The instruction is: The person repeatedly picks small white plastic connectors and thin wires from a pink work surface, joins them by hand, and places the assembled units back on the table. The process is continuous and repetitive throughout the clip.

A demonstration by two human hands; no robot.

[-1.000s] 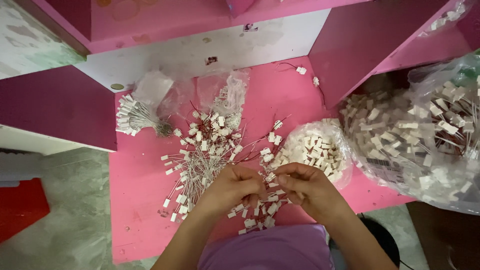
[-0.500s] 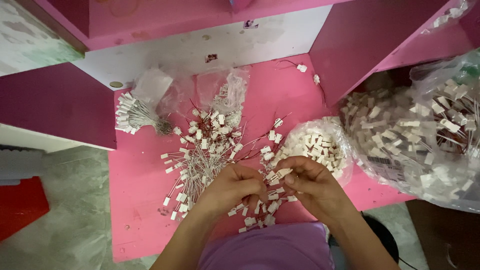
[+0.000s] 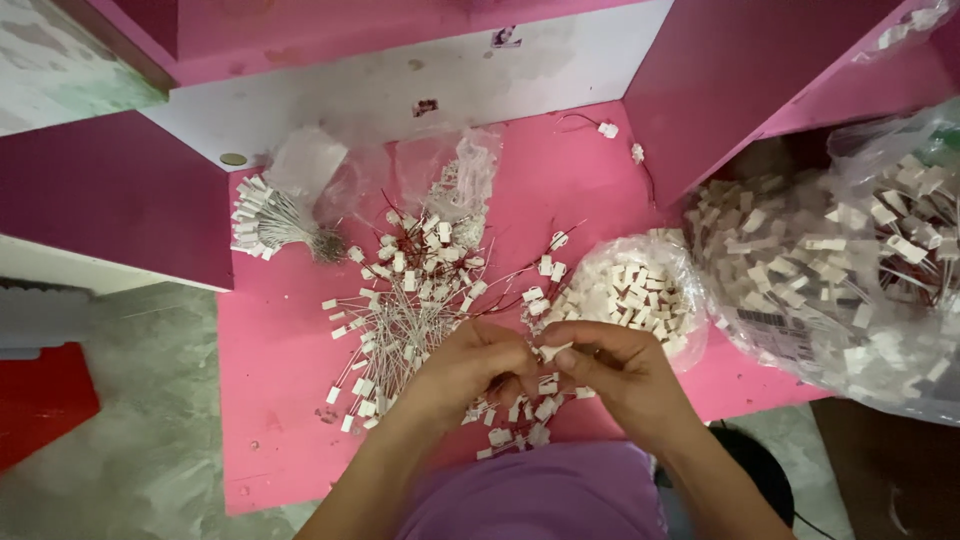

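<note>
My left hand (image 3: 468,366) and my right hand (image 3: 615,372) meet over the near edge of a pink table (image 3: 280,380). Between their fingertips they pinch one small white plastic connector (image 3: 553,351) with thin wire leads. Under and beside the hands lies a loose pile of the same white connectors on red and white wires (image 3: 410,300). A small clear bag of white connector shells (image 3: 635,290) sits just beyond my right hand.
A tied bundle of wired connectors (image 3: 268,218) lies at the back left beside empty clear bags (image 3: 450,175). A large clear bag of connectors (image 3: 850,270) fills the right side. Pink partitions (image 3: 760,70) and a white back wall enclose the table. Grey floor is on the left.
Both hands have drawn slightly nearer to me and closer together, still working one connector between the fingertips. The piles and bags have not moved.
</note>
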